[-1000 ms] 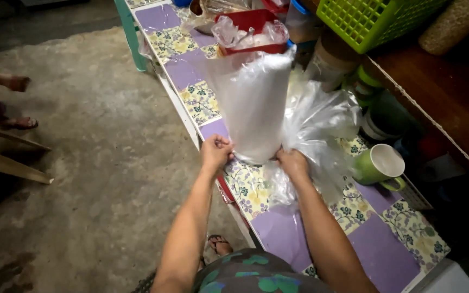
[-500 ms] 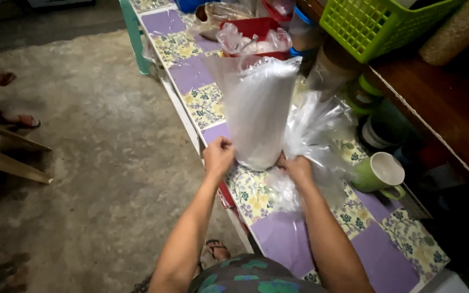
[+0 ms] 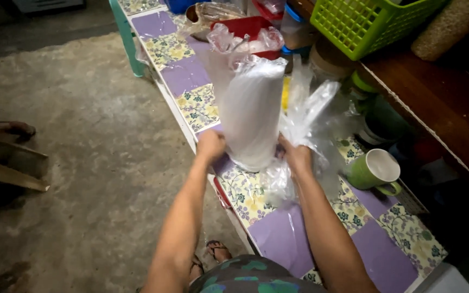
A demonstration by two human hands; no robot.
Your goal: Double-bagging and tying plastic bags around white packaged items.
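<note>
With the left hand [image 3: 211,146] and right hand [image 3: 295,156] each grasping the base of the upright roll of clear plastic bags [image 3: 252,111] on the tiled worktop [image 3: 283,233], keep both fingers' grips level so it stays upright.

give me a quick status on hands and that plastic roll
Left hand and right hand grip plastic roll at its base. Roll upright on tiled counter. Green mug close by right.
</note>
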